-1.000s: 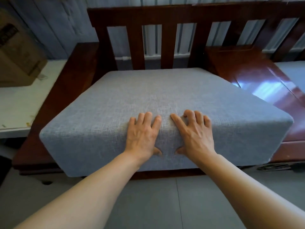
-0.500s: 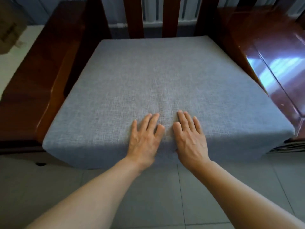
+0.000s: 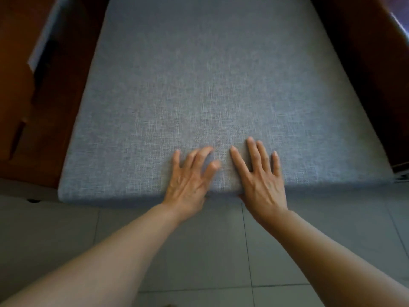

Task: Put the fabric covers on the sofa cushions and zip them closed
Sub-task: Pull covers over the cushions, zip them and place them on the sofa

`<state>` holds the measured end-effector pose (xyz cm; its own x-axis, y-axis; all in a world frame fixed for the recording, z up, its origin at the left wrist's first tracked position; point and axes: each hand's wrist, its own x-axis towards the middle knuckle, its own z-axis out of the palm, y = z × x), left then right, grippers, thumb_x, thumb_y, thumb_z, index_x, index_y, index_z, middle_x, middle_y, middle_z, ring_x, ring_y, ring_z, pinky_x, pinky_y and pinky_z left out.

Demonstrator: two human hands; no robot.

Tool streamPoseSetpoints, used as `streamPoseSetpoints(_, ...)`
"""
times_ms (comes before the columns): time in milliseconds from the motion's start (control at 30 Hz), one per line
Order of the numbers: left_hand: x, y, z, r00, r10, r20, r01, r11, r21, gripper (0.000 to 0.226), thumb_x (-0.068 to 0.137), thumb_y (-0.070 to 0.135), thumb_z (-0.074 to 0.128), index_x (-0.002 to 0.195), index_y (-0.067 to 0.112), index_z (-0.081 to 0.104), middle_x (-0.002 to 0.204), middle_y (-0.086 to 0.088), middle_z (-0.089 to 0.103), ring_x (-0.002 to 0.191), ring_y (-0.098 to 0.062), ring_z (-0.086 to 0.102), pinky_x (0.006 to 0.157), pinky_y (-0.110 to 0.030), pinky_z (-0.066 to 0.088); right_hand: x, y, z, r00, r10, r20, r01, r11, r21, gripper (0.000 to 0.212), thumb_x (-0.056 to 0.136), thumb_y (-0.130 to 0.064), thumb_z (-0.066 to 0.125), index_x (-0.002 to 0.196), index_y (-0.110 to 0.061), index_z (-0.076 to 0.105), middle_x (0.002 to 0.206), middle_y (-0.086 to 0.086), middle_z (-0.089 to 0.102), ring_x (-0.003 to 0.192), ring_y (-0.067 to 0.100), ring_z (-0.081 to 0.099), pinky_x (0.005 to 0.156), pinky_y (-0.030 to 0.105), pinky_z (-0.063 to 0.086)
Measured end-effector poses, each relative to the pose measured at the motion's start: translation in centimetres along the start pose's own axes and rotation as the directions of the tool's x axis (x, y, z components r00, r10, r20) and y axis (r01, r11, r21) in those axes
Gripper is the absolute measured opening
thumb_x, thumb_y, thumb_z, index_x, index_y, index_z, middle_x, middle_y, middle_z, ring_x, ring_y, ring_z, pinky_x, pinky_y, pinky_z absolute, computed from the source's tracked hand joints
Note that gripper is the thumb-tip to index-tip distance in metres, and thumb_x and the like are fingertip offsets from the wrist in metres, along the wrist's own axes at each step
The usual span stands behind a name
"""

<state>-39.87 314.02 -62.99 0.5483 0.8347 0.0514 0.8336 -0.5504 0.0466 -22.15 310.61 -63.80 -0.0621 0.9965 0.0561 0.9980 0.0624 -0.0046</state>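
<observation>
A square sofa cushion (image 3: 212,85) in a grey-blue woven fabric cover lies flat on the seat of a wooden sofa and fills most of the view. No zip shows on the faces I can see. My left hand (image 3: 190,176) rests palm down on the cushion's near edge, fingers spread and a little bent. Just to its right, my right hand (image 3: 261,173) lies flat on the same edge with straight fingers, its thumb tucked under the front rim. Neither hand holds anything.
Dark red-brown wooden sofa arms flank the cushion on the left (image 3: 33,96) and on the right (image 3: 376,85). Grey floor tiles (image 3: 210,251) lie below the cushion's front edge, under my forearms.
The view has tilted down and come closer, so the sofa back has left the frame. Both hands have slid slightly further onto the cushion top and stay side by side at its front edge.
</observation>
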Motion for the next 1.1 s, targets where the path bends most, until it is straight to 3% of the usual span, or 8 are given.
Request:
streamPoseSetpoints(67, 0.1, -1.1, -0.8, 0.997, -0.040, 0.064, 0.042, 0.999, -0.031, 0.117, 0.040, 0.042, 0.088, 0.136, 0.024, 0.023, 0.150, -0.014, 0.009, 0.137, -0.031, 0.014, 0.104, -0.063, 0.005, -0.1, 0.8, -0.2, 0.994, 0.104, 0.030, -0.105, 0.994, 0.031, 0.136, 0.038, -0.035, 0.093, 0.148, -0.019, 0.016, 0.154, 0.021, 0.010, 0.140, 0.036, 0.010, 0.111, 0.055, 0.009)
streamPoseSetpoints(133, 0.9, -1.5, -1.3, 0.975, -0.097, 0.201, 0.105, 0.994, -0.031, 0.129, 0.056, 0.047, 0.082, 0.144, 0.030, -0.012, 0.152, -0.012, -0.025, 0.141, -0.028, -0.019, 0.106, -0.060, -0.010, 0.4, 1.8, -0.7, 0.977, 0.177, 0.117, -0.185, 0.981, 0.058, 0.144, 0.037, -0.049, 0.090, 0.149, -0.025, 0.004, 0.155, 0.018, -0.004, 0.142, 0.033, -0.002, 0.111, 0.055, -0.001)
streamPoseSetpoints(267, 2.9, 0.2, -1.3, 0.907, -0.166, 0.387, 0.126, 0.984, 0.126, 0.131, 0.073, 0.031, 0.074, 0.132, 0.031, -0.042, 0.136, -0.015, -0.052, 0.130, -0.034, -0.041, 0.106, -0.065, -0.007, 1.8, 2.5, -0.8, 0.952, 0.094, 0.290, -0.113, 0.992, 0.048, 0.130, 0.069, -0.053, 0.074, 0.136, -0.036, -0.036, 0.143, 0.010, -0.044, 0.129, 0.027, -0.045, 0.110, 0.051, -0.018)
streamPoseSetpoints(367, 3.5, 0.5, -1.0, 0.897, -0.212, 0.388, 0.154, 0.972, 0.176, 0.133, 0.074, 0.030, 0.074, 0.127, 0.030, -0.048, 0.133, -0.016, -0.054, 0.129, -0.036, -0.042, 0.106, -0.067, -0.003, 2.1, 2.4, -0.3, 0.954, 0.114, 0.276, -0.123, 0.992, 0.013, 0.129, 0.075, -0.042, 0.074, 0.133, -0.036, -0.041, 0.141, 0.012, -0.047, 0.126, 0.028, -0.048, 0.108, 0.050, -0.021)
streamPoseSetpoints(533, 2.9, -0.6, -2.3, 0.883, -0.110, 0.457, 0.101, 0.994, 0.043, 0.138, 0.059, 0.065, 0.073, 0.130, 0.039, -0.042, 0.136, -0.007, -0.053, 0.129, -0.029, -0.044, 0.105, -0.064, -0.010, 1.5, 3.4, -2.4, 0.933, 0.038, 0.357, -0.060, 0.997, 0.052, 0.126, 0.071, -0.061, 0.067, 0.136, -0.033, -0.038, 0.147, 0.014, -0.038, 0.136, 0.032, -0.034, 0.110, 0.050, -0.016)
streamPoseSetpoints(600, 2.0, -1.5, -3.1, 0.868, -0.033, 0.496, 0.045, 0.999, -0.012, 0.126, 0.063, 0.072, 0.064, 0.130, 0.046, -0.039, 0.135, -0.001, -0.055, 0.128, -0.026, -0.046, 0.108, -0.066, -0.008, 0.3, 4.3, -3.6, 0.913, 0.133, 0.385, -0.162, 0.986, 0.042, 0.122, 0.072, -0.068, 0.060, 0.136, -0.033, -0.038, 0.147, 0.014, -0.038, 0.137, 0.032, -0.034, 0.111, 0.050, -0.013)
streamPoseSetpoints(833, -4.4, -3.4, -7.1, 0.694, -0.016, 0.720, 0.057, 0.998, -0.033, 0.109, 0.079, 0.043, 0.068, 0.136, 0.052, -0.025, 0.135, 0.007, -0.055, 0.129, -0.024, -0.044, 0.110, -0.063, 0.004, -5.7, 2.9, -6.6, 0.660, 0.452, 0.600, -0.474, 0.870, -0.135, 0.107, 0.090, -0.031, 0.056, 0.139, -0.012, -0.037, 0.143, 0.030, -0.035, 0.141, 0.040, -0.018, 0.117, 0.039, 0.006)
streamPoseSetpoints(1100, -4.9, -4.8, -12.5, 0.638, -0.091, 0.764, 0.210, 0.976, -0.059, 0.084, 0.088, 0.038, 0.059, 0.150, 0.028, 0.004, 0.159, -0.002, -0.003, 0.145, -0.021, 0.003, 0.114, -0.048, 0.013, -3.3, -3.5, -12.5, 0.729, 0.246, 0.639, -0.253, 0.964, -0.082, 0.084, 0.093, -0.026, 0.051, 0.149, -0.014, -0.011, 0.155, 0.017, -0.017, 0.144, 0.032, -0.013, 0.117, 0.041, 0.000)
